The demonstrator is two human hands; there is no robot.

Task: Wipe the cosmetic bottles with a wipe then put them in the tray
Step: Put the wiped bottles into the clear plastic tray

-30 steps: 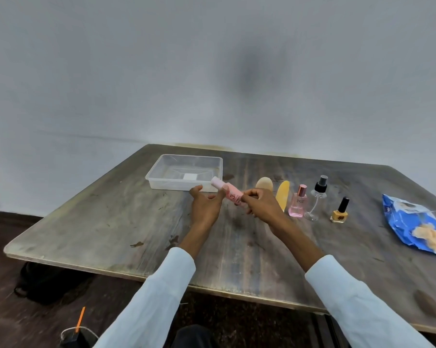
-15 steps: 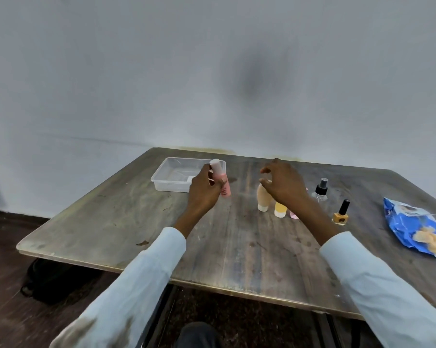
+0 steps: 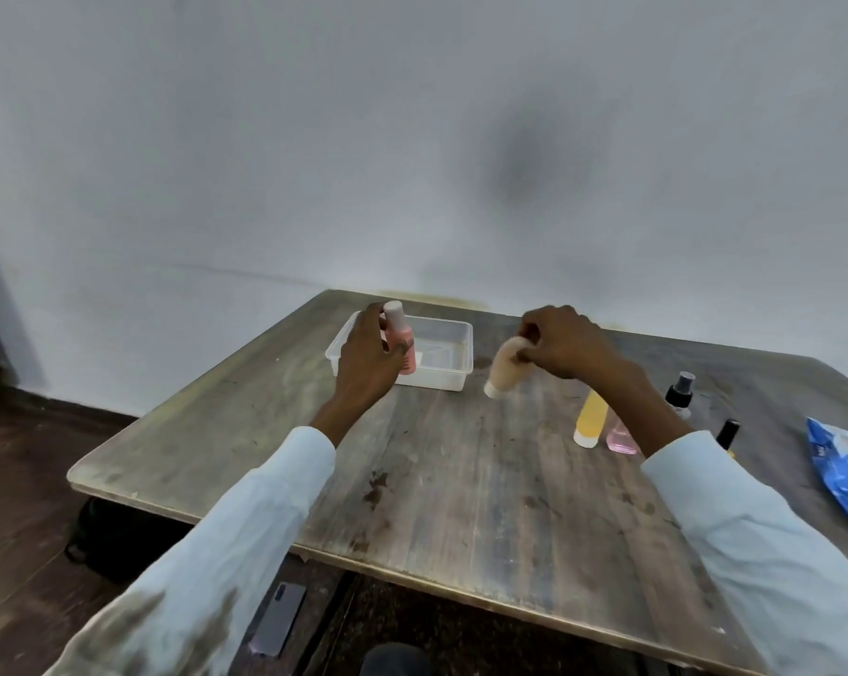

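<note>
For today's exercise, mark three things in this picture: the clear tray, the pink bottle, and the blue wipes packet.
clear tray (image 3: 463, 356): head view, right wall near the rim.
pink bottle (image 3: 407, 356): head view, lower body beside the left hand's fingers.
blue wipes packet (image 3: 839, 473): head view, blue front face.

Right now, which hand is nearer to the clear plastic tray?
Left. The left hand holds the pink bottle over the near-left wall of the tray. The right hand grips the beige bottle off to the tray's right, apart from it.

Worn wooden table (image 3: 461, 480) against a plain grey wall (image 3: 412, 139); dark floor (image 3: 22, 480) below, with a black bag (image 3: 105, 544) and a flat dark phone (image 3: 278, 619).
</note>
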